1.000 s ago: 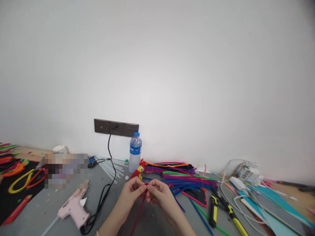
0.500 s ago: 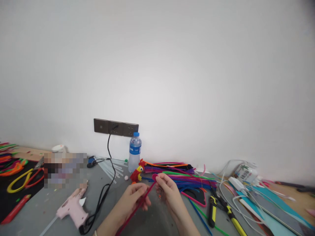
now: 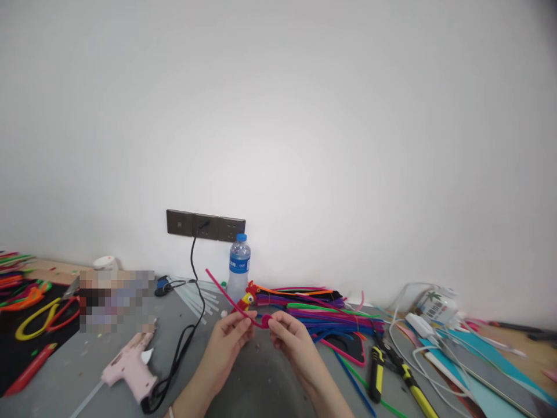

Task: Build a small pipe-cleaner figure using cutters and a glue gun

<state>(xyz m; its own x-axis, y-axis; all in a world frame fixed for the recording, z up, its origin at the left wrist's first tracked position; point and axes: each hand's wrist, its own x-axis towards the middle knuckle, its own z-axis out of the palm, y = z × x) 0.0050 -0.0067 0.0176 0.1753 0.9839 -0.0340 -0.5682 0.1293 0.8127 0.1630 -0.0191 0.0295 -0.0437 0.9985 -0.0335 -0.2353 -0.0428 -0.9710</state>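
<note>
A magenta pipe cleaner (image 3: pixel 221 291) is stretched between my hands, one end wound into a small flat coil (image 3: pixel 265 321). My left hand (image 3: pixel 231 342) pinches the stem just left of the coil, and the loose end sticks up to the upper left. With thumb and fingertips, my right hand (image 3: pixel 292 342) grips the coil's right edge. Just behind my left hand stands a small red and yellow bird figure (image 3: pixel 249 297) with a white eye, its lower part partly covered by that hand and the pipe cleaner.
A water bottle (image 3: pixel 239 270) stands behind the figure. Bundled pipe cleaners (image 3: pixel 335 322) lie to the right, beside yellow-black pliers (image 3: pixel 411 389). At left are a pink glue gun (image 3: pixel 133 368) with a black cord, glue sticks (image 3: pixel 198 297) and scissors (image 3: pixel 39 322). Cables (image 3: pixel 394 331) and a phone (image 3: pixel 491 377) lie far right.
The pipe cleaner's long end has swung from hanging down at lower left to pointing up at upper left. The coil and my right hand have shifted slightly left and down.
</note>
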